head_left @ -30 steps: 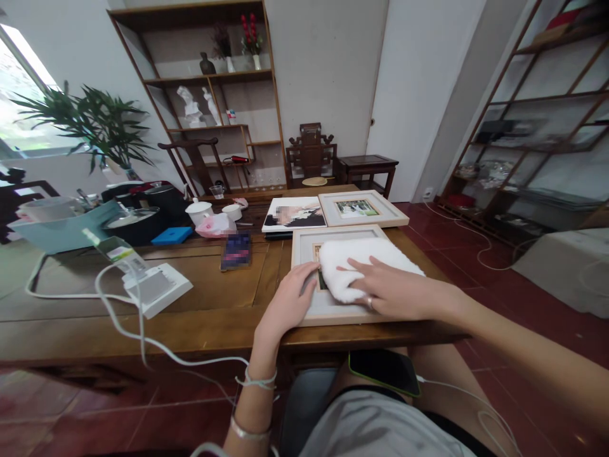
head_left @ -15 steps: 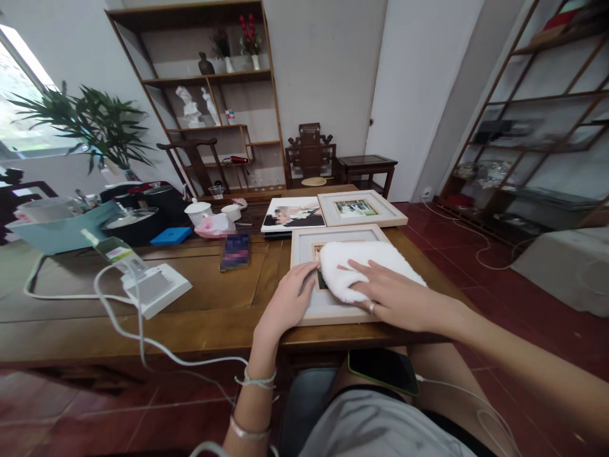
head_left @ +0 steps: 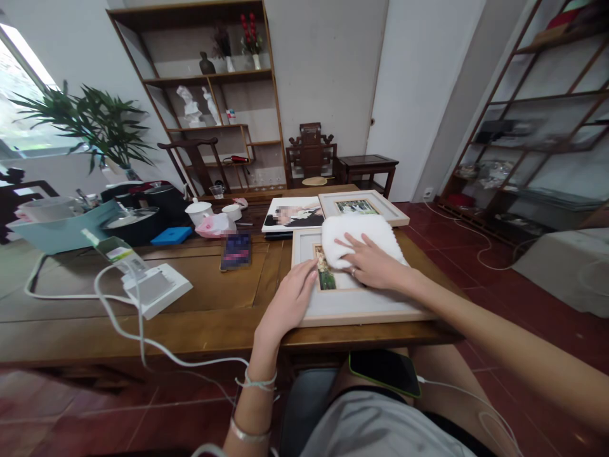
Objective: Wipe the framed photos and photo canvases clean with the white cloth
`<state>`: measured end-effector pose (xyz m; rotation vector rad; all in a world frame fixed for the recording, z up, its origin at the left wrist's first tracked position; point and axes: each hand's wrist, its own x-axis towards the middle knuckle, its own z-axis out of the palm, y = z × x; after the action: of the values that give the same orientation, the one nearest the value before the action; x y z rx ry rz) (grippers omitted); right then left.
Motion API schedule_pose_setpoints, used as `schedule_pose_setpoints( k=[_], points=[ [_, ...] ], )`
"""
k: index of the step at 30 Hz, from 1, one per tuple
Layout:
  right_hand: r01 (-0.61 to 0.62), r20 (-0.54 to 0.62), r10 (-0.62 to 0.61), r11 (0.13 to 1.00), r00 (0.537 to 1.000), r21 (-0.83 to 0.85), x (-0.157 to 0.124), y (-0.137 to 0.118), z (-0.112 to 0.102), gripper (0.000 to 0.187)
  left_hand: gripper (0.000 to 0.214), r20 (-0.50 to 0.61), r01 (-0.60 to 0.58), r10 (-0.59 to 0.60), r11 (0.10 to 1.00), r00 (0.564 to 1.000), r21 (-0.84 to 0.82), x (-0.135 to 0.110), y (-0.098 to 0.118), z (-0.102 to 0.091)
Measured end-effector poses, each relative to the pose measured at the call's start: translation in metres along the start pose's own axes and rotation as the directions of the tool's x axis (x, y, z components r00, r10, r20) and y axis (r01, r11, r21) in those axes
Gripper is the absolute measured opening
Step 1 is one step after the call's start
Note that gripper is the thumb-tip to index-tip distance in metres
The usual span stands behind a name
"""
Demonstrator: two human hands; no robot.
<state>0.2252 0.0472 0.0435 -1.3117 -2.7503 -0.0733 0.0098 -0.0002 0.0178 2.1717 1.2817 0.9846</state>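
Note:
A picture frame (head_left: 361, 311) with a pale wooden border and a wide light mat lies flat near the table's front edge. My left hand (head_left: 290, 295) rests on its left side, fingers stretched out. Over the frame's upper part lies a fluffy white cloth (head_left: 371, 231), hiding much of the small picture (head_left: 327, 279) in the middle. My right hand (head_left: 373, 260) has hold of this cloth and presses it down, its fingers somewhat spread on top.
Behind lie a second picture frame (head_left: 399, 214) and a photo panel (head_left: 280, 216). Leftward on the wooden table (head_left: 214, 317) are a blurred phone-like item (head_left: 236, 251), a blue box (head_left: 171, 236), a white box (head_left: 164, 292) and a looping white cable (head_left: 190, 362). A phone (head_left: 385, 371) rests on my lap.
My right hand has pushed the cloth away from me, toward the frame's far edge, uncovering more of the small picture and mat. My left hand has stayed in place.

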Motion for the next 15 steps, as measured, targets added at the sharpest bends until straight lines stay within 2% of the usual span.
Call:
schedule_pose_setpoints(
  k=[4, 8, 11, 15],
  points=[
    [0.196, 0.080, -0.215, 0.960, 0.973, 0.198, -0.023, -0.031, -0.011, 0.037, 0.046, -0.027, 0.021, -0.023, 0.999, 0.999, -0.046, -0.001, 0.001, 0.000],
    [0.257, 0.137, -0.306, 0.921, 0.942, 0.293, -0.050, -0.047, -0.033, 0.041, 0.047, -0.017, 0.036, -0.037, 0.998, 0.999, -0.049, -0.001, 0.001, 0.000],
    [0.190, 0.203, -0.254, 0.938, 0.946, 0.289, -0.065, -0.047, -0.047, 0.038, 0.046, -0.002, 0.032, -0.032, 0.999, 0.999, -0.038, -0.001, 0.000, 0.000],
    [0.015, 0.262, -0.077, 0.972, 0.962, 0.234, -0.079, -0.029, -0.052, 0.033, 0.043, 0.029, 0.016, -0.015, 1.000, 0.999, -0.007, -0.001, -0.002, 0.000]
  ],
)
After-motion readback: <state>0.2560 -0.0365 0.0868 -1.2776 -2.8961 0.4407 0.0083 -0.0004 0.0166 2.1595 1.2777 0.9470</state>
